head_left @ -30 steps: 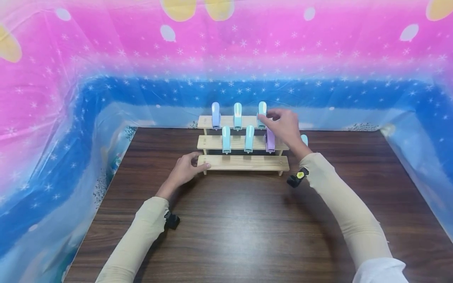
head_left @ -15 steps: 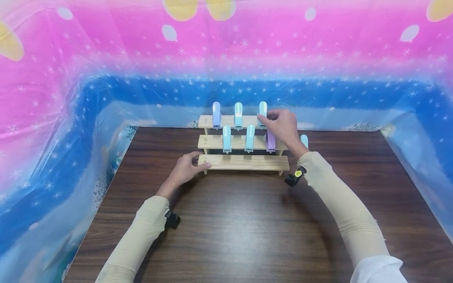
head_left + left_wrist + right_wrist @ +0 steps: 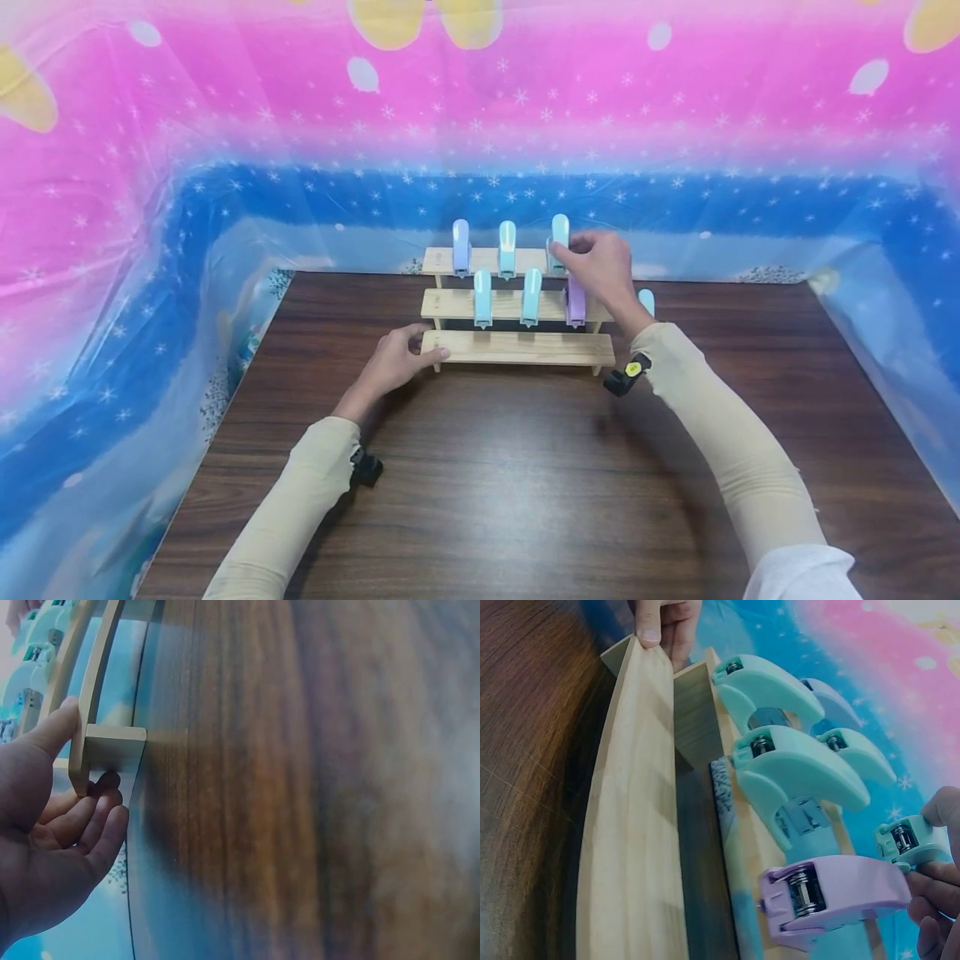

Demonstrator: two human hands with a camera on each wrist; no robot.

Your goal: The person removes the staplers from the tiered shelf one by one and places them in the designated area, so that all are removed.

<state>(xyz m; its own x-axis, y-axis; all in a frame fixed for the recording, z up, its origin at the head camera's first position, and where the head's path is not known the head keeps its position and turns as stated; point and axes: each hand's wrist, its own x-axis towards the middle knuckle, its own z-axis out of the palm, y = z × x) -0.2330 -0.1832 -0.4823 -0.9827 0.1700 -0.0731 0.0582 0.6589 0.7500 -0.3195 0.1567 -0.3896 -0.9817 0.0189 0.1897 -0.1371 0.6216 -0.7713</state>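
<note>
A three-tier wooden stand (image 3: 517, 347) stands toward the table's back. My left hand (image 3: 393, 360) grips its bottom tier's left end, thumb on top and fingers curled beneath, as the left wrist view shows. With thumb and fingertips, my right hand (image 3: 603, 262) pinches a mint hole punch (image 3: 559, 237) at the top tier's right. Left of it on that tier stand another mint punch (image 3: 507, 248) and a lavender one (image 3: 461, 247). The middle tier bears two mint punches, one on the left (image 3: 482, 297), one centrally (image 3: 531, 297), and a purple one (image 3: 832, 896) on the right.
A mint piece (image 3: 647, 302) shows past the stand's right side, mostly hidden by the right wrist. The dark wood-grain table (image 3: 487, 483) reaches toward me. A pink and blue printed cloth (image 3: 300, 192) hangs behind and along the sides.
The pinched mint punch has risen very slightly against its neighbours. The head view has shifted a little. My left hand keeps its hold on the stand.
</note>
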